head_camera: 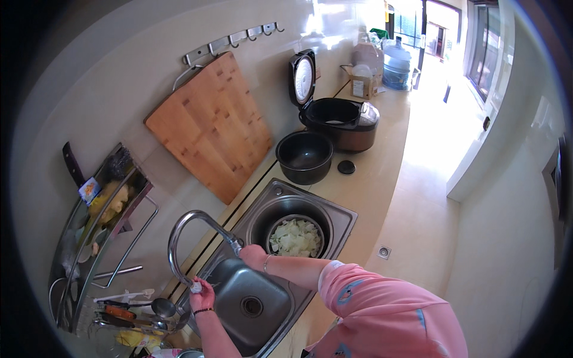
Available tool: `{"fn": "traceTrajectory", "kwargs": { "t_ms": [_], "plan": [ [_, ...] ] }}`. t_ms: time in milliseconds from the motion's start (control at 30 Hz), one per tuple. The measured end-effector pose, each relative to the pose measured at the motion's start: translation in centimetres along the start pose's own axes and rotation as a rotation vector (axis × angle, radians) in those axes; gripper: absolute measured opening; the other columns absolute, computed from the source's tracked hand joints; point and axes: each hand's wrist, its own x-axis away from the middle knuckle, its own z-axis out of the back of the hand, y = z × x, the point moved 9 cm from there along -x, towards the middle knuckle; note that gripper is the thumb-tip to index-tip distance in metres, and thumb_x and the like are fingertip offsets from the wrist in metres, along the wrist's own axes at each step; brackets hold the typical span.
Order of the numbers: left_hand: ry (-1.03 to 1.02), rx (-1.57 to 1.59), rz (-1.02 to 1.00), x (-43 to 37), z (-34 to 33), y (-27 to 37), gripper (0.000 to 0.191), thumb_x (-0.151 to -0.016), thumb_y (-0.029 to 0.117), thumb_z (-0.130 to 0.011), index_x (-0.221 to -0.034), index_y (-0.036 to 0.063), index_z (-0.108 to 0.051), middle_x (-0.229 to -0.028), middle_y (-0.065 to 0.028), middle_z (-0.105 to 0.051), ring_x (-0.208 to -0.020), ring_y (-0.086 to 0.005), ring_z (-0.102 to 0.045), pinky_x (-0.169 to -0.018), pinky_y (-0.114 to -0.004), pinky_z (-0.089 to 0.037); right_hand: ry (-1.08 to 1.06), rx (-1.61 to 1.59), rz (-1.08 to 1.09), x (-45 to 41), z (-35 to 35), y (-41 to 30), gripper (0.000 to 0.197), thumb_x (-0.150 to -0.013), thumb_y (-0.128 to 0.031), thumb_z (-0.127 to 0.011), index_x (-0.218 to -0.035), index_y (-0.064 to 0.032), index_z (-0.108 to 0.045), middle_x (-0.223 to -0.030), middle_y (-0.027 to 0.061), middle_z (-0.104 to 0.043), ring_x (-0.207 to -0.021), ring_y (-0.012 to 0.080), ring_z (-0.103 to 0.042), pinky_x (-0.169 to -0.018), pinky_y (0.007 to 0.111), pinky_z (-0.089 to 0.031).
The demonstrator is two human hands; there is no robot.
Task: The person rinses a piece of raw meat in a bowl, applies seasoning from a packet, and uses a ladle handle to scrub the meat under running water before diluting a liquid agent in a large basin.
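A curved chrome faucet (193,219) arches over the stainless steel double sink (280,297). My left hand (202,295) is closed around the white nozzle at the spout's end. At the faucet's base, my right hand (253,257) rests on the valve body, its fingers partly hidden; whether it grips cannot be told. Beside that hand, a round metal pot (268,232) of cut pale green leafy vegetable (296,238) sits in the round basin. The rectangular basin below my hands has a drain (251,306) near its middle.
Beyond the sink stand a black inner pot (305,156), an open rice cooker (342,123) and a small black disc (346,168). A wooden cutting board (212,125) hangs on the wall. At the left are a wire rack (105,228) with a knife (73,164), and ladles (163,308).
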Motion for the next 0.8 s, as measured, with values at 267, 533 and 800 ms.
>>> {"fn": "traceTrajectory", "kwargs": {
  "t_ms": [267,533,800],
  "plan": [
    [-0.012,-0.293,-0.307,1.2,-0.8,-4.6,0.033,-0.088,0.038,-0.045,-0.107,0.0120,-0.052,-0.102,0.0001,-0.055,-0.092,-0.0153,-0.051,-0.079,-0.031,-0.042,0.497,-0.326,0.055,3.4,-2.8,-14.9,0.042,-0.088,-0.033,-0.037,-0.120,-0.0073,-0.044,-0.115,0.0153,-0.051,-0.100,0.0301,-0.052,-0.085,0.034,-0.042],
    [-0.158,-0.207,-0.387,1.4,4.0,-0.6,0.062,-0.089,0.050,-0.034,-0.134,0.0063,-0.029,-0.130,-0.0052,-0.040,-0.118,-0.0184,-0.038,-0.099,-0.030,-0.026,-0.253,-0.545,0.313,5.6,-8.3,-17.5,0.037,-0.084,-0.036,-0.044,-0.105,-0.0084,-0.055,-0.098,0.0164,-0.057,-0.087,0.0294,-0.056,-0.078,0.034,-0.044],
    [0.523,-1.137,-0.691,6.0,14.0,4.3,0.025,-0.087,0.024,-0.051,-0.085,0.0000,-0.057,-0.061,-0.0047,-0.054,-0.058,-0.0137,-0.052,-0.050,-0.027,-0.042,-0.102,-0.389,0.118,4.8,-1.8,-6.9,0.033,-0.081,-0.038,-0.048,-0.089,-0.0100,-0.063,-0.080,0.0139,-0.062,-0.076,0.0302,-0.060,-0.067,0.037,-0.048]
  ]
}}
